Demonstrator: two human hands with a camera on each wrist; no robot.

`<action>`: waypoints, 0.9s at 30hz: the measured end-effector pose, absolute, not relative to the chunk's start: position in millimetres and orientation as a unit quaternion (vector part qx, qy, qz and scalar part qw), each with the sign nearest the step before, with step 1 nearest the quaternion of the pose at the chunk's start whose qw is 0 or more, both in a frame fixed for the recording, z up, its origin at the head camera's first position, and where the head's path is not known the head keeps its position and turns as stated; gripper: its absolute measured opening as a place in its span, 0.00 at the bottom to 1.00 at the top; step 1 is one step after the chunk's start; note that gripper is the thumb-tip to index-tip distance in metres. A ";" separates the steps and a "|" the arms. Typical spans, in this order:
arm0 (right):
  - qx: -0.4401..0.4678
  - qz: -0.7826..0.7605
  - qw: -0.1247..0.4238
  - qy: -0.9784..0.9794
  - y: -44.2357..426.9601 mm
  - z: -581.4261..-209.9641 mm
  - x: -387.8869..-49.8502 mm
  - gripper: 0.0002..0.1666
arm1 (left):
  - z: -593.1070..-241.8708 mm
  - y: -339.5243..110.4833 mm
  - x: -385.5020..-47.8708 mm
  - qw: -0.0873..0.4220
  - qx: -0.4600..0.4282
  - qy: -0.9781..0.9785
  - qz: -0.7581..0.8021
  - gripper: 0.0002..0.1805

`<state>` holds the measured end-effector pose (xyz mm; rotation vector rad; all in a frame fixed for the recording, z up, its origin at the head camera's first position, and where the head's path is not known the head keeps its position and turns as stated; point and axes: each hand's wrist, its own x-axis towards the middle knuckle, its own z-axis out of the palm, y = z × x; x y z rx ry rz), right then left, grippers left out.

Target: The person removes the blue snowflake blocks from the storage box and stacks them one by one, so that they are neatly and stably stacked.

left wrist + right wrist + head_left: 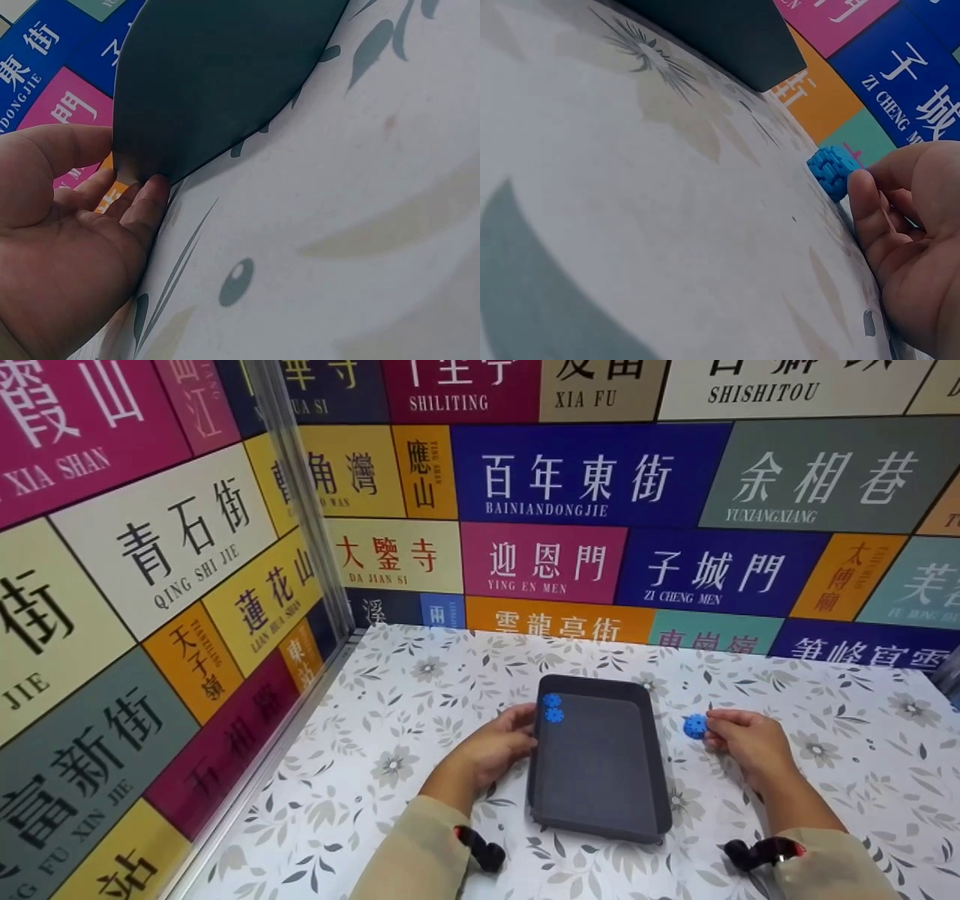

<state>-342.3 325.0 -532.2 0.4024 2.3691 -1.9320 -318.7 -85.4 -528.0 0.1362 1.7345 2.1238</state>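
A dark grey rectangular tray (600, 780) lies on the table in the head view. Inside its far left corner are two small blue notched pieces (553, 714), round and flower-like from above. My left hand (491, 750) rests against the tray's left wall; the left wrist view shows thumb and fingertips touching the outside of the wall (225, 75). To the right of the tray, my right hand (754, 742) pinches a blue notched round piece (695, 726) between thumb and fingers. In the right wrist view this piece (832, 172) looks thick, with rows of teeth round its side.
The table (360, 810) has a white covering with grey leaves and flowers. Behind it and on the left stand walls (540, 562) of coloured panels with large characters. A clear corner strip (300, 472) joins them. A dark wrist device (480, 847) sits at each sleeve.
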 end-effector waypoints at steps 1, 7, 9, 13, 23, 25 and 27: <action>0.131 -0.624 0.029 0.770 324.6 -532.2 -342.3 0.25 | -528.0 -85.4 -318.9 0.197 0.048 0.619 0.759 0.42; 0.133 -0.611 0.031 0.780 323.4 -532.2 -342.2 0.28 | -526.0 -85.4 -317.9 0.198 0.043 0.622 0.756 0.42; 0.136 -0.604 0.033 0.785 323.4 -532.3 -342.2 0.28 | -525.7 -85.4 -317.2 0.197 0.042 0.623 0.756 0.41; 0.133 -0.597 0.031 0.791 323.5 -533.0 -341.8 0.29 | -526.0 -85.6 -316.7 0.195 0.043 0.625 0.755 0.42; 0.140 -0.592 0.033 0.793 322.6 -532.5 -341.6 0.30 | -526.4 -84.2 -317.3 0.195 0.048 0.623 0.756 0.41; 0.148 -0.595 0.034 0.789 321.8 -530.7 -341.3 0.29 | -526.5 -84.3 -317.6 0.195 0.049 0.623 0.756 0.41; 0.156 -0.596 0.032 0.787 320.5 -528.5 -340.9 0.29 | -526.5 -84.4 -317.7 0.195 0.048 0.621 0.758 0.41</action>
